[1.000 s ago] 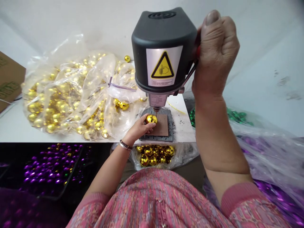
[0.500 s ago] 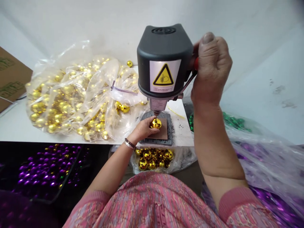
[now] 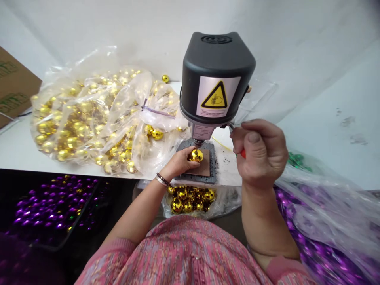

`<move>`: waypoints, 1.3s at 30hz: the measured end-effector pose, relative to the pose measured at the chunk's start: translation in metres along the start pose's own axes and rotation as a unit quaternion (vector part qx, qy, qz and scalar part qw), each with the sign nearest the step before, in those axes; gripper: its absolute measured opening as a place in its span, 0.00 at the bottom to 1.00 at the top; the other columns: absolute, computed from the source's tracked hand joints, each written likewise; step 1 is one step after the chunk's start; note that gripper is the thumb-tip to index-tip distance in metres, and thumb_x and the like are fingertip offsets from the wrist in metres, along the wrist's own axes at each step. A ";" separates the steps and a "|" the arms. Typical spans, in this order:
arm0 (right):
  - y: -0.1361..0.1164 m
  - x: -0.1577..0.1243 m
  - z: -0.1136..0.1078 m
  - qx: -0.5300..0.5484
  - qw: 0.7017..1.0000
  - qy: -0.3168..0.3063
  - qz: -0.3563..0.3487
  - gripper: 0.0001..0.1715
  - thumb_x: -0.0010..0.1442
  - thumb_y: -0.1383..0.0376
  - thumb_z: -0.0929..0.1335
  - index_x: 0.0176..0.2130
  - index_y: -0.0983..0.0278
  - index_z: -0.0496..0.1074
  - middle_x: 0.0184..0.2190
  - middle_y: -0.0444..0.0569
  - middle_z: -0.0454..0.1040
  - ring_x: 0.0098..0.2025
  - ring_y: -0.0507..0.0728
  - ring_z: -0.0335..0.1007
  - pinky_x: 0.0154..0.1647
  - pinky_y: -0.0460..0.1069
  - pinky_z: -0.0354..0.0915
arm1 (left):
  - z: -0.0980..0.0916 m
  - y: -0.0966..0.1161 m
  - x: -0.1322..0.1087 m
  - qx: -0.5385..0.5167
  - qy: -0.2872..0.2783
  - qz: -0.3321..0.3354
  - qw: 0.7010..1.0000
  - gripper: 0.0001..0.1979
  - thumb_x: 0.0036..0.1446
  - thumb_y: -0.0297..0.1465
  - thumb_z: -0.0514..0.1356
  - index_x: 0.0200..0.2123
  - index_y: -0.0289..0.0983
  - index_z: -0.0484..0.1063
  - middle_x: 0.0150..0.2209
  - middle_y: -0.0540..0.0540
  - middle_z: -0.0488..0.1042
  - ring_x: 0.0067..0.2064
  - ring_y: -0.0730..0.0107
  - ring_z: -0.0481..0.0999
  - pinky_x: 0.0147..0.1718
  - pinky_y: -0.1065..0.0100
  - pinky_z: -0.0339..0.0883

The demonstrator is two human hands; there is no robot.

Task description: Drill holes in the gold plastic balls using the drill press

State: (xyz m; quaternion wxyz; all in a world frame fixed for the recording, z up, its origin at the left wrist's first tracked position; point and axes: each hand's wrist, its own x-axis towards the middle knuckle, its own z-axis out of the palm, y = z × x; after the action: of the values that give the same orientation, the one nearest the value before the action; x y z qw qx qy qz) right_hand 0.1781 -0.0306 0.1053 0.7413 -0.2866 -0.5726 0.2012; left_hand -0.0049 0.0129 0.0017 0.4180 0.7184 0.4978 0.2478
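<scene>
A dark grey bench press (image 3: 218,75) with a hand-warning label stands at the table's front right. Under its spindle, my left hand (image 3: 181,161) pinches a shiny gold faceted ball (image 3: 196,155) between thumb and fingers. The ball rests on a brown pad (image 3: 200,169) over the grey metal base (image 3: 211,158). My right hand (image 3: 263,152) is wrapped around the red-tipped lever (image 3: 243,153) at the machine's right side. Most of the lever's grip is hidden by my fingers. I cannot tell whether the spindle tip touches the ball.
A large clear bag of gold balls (image 3: 80,122) lies left of the machine. An open bag of gold balls (image 3: 190,199) hangs below the table edge. Purple balls (image 3: 44,209) fill a dark container at lower left. Bags of purple pieces (image 3: 314,237) lie at right. A cardboard box (image 3: 16,85) stands far left.
My right hand has pulled the lever down from beside the machine's head to the height of its lower part. My left hand keeps the gold ball in place. The view has shifted slightly.
</scene>
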 end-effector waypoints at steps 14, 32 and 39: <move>0.019 -0.022 -0.005 -0.006 0.999 0.022 -0.048 0.13 0.63 0.62 0.67 0.46 0.48 0.77 0.23 0.40 0.67 0.25 0.50 0.65 0.36 0.53 0.72 | 0.000 0.001 -0.001 -0.029 -0.005 0.002 1.000 0.25 0.50 0.31 0.67 0.54 0.39 0.75 0.45 0.49 0.81 0.44 0.61 0.79 0.45 0.65 0.72; 0.037 -0.028 0.003 0.026 0.988 0.036 -0.147 0.09 0.64 0.65 0.66 0.43 0.57 0.75 0.19 0.36 0.63 0.22 0.46 0.61 0.45 0.54 0.72 | 0.000 0.008 -0.005 -0.002 0.013 -0.012 1.000 0.25 0.50 0.31 0.68 0.53 0.38 0.75 0.44 0.49 0.80 0.44 0.62 0.78 0.45 0.67 0.70; 0.009 0.014 0.022 0.034 0.987 0.094 -0.126 0.07 0.65 0.60 0.68 0.39 0.60 0.75 0.19 0.37 0.60 0.22 0.44 0.61 0.31 0.45 0.69 | 0.005 -0.002 -0.002 -0.015 0.012 -0.002 1.000 0.28 0.49 0.33 0.68 0.56 0.38 0.73 0.47 0.45 0.80 0.48 0.56 0.78 0.48 0.62 0.71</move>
State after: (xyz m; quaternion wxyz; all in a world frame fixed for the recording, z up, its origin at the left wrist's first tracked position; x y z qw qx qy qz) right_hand 0.1609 -0.0108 0.1143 0.8204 -0.2049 -0.5249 0.0977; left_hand -0.0034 0.0094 -0.0023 0.4230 0.7082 0.5002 0.2633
